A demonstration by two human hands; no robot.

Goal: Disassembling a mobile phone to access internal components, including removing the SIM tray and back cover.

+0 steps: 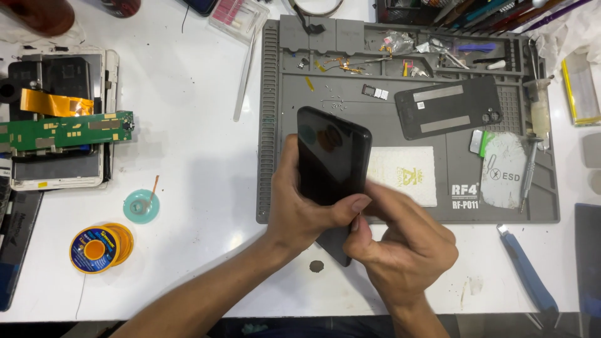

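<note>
The black phone [332, 163] is held tilted over the near left part of the grey repair mat [350, 100], screen up. The left hand [300, 206] is clamped around its left edge, thumb across the lower screen. The right hand [400, 241] has its fingers curled together, pinching at the phone's lower right edge. On the mat, right of the phone, lie a white pad [404, 172] and 1 black back cover [447, 106]. Left of the mat sits a green circuit board [66, 130]
</note>
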